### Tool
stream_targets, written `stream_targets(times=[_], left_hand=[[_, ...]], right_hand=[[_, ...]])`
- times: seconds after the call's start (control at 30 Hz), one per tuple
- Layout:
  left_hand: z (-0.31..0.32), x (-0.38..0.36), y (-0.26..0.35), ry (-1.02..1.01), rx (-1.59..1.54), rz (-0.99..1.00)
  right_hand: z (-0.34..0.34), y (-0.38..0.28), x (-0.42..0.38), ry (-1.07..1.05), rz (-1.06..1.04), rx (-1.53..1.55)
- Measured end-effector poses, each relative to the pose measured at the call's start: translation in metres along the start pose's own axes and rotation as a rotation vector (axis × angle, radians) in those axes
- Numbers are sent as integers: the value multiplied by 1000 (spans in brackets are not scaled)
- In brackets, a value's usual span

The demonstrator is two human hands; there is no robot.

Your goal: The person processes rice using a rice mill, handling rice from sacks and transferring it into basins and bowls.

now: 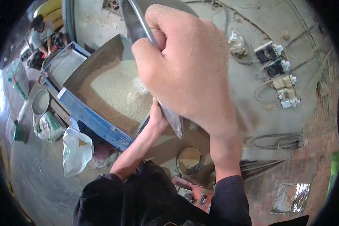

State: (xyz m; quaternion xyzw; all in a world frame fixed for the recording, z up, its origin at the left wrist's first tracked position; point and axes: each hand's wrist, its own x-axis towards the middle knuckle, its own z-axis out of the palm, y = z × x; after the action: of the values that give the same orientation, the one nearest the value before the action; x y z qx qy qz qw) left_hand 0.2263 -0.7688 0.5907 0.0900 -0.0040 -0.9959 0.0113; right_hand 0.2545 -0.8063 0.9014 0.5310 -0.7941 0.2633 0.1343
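My right hand (188, 64) is close to the camera, fingers curled over the rim of a grey metal basin (133, 19) tipped on its edge. Much of the basin is hidden behind this hand. Lower down, my left hand (158, 115) grips the basin's lower side; its thumb shows and the other fingers are mostly hidden. Whitish grain (139, 86) appears at the basin's edge, over a metal hopper (73, 79). Inside the hopper lies a pale heap of grain (116, 84), with browner grain around its margin.
The hopper sits on a blue frame (90, 118). Left are a white bag (77, 150), a round pan (40, 101) and a seated person (41, 37). A bucket (189, 160) stands below my hands. Switch boxes (277, 62) and coiled cable (278, 142) lie right.
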Motion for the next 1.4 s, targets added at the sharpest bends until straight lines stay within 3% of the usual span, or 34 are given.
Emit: stream_targets(times=[0.03,0.07,0.1,0.17,0.23,0.3,0.33,0.37,0.4,0.43,0.53,0.6,0.63,0.67,0.77,0.83,0.9,0.97,1.0,1.03,1.07,1.1,1.13,1.17,1.2,1.23,1.3,1.37,1.4], left_hand=[[3,-5,2,162,-71,-91],[-12,-4,3,-1,52,-88],[-21,0,1,86,43,-106],[0,-14,6,289,157,-48],[2,-20,14,312,166,-7],[-2,-19,25,280,406,64],[-21,-19,29,5,1196,429],[-4,-18,36,63,559,167],[13,-22,34,179,655,205],[13,-20,33,118,746,318],[52,-26,27,443,1038,490],[71,-26,8,437,1086,594],[48,-7,31,310,1214,576],[79,-17,-5,342,1119,517],[87,-9,-90,259,1302,387],[85,4,-140,229,1473,282],[79,8,-194,202,1638,176],[72,7,-242,186,1794,70],[71,5,-269,155,1815,42],[70,3,-295,-4,1837,-120],[68,3,-318,-160,1842,-278],[62,5,-336,-181,1854,-297],[53,12,-349,-266,1890,-318],[51,15,-358,-343,1923,-333],[56,7,-376,-378,1923,-361],[63,0,-393,-385,1941,-369],[71,-9,-419,-513,2007,-376],[64,-7,-425,-535,1962,-390],[64,-1,-427,-542,1993,-416]], right_hand=[[-1,7,-8,167,-73,-88],[-4,14,-14,333,-145,-180],[-10,18,-18,350,-122,-195],[-27,30,-27,236,129,-280],[-29,65,-43,280,320,-167],[-40,90,-63,472,317,125],[-45,102,-76,518,340,146],[-51,114,-92,570,366,163],[-56,127,-111,635,397,218],[-59,140,-130,702,418,280],[-70,166,-210,832,475,415],[-74,182,-271,885,582,515],[-76,186,-306,904,653,504],[-70,193,-342,954,701,458],[-51,195,-458,1061,907,311],[-56,180,-521,1207,1102,458],[-51,165,-601,1148,1294,364],[-65,137,-666,796,1713,274],[-67,124,-699,817,1781,175],[-69,110,-729,831,1846,75],[-83,93,-757,969,1887,-45],[-102,75,-789,1103,1917,-167],[-120,62,-826,1205,2114,-212],[-143,37,-859,1325,1821,-520],[-165,19,-900,1384,1934,-674],[-180,3,-949,1620,1926,-619],[-200,-34,-1050,1344,2294,-941],[-191,-59,-1113,1354,2533,-839],[-169,-74,-1168,1356,2532,-834]])
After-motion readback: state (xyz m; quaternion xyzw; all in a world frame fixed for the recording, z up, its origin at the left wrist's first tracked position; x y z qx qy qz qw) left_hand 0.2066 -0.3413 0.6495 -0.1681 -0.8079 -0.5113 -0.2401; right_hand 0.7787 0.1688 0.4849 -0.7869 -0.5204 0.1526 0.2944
